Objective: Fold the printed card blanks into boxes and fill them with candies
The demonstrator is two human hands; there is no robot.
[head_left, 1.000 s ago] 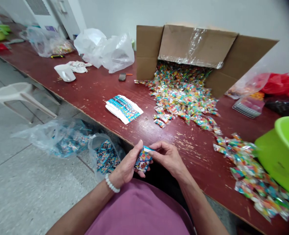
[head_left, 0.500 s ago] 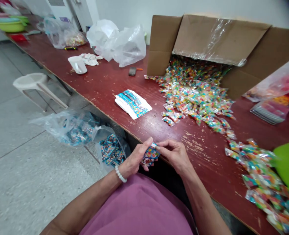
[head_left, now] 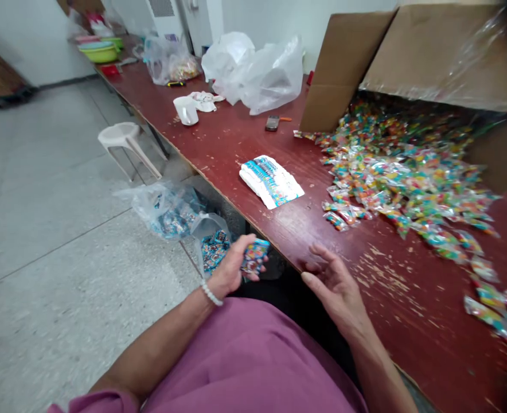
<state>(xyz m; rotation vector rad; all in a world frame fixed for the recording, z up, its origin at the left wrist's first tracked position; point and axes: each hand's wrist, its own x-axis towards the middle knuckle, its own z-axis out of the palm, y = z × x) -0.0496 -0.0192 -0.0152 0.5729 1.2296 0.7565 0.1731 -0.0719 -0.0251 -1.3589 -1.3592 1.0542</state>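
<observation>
We held small printed packet (head_left: 254,256) clamped in left hand (head_left: 230,269), just off table (head_left: 236,143) edge; right hand (head_left: 337,284) open, empty. Packet judged light, crinkly, slippery; pinch edges.

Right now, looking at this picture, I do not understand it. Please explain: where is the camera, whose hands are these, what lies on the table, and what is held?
The camera sits on a person's head and looks down, so both hands are that person's own. The left hand holds a small colourful packet above the floor, beside the table edge. The right hand is open and holds nothing. On the red table lie a heap of small sweet packets spilling from a tipped cardboard box, a stack of printed bags, a white cup and plastic bags. On the floor stands an open bag of packets.
</observation>
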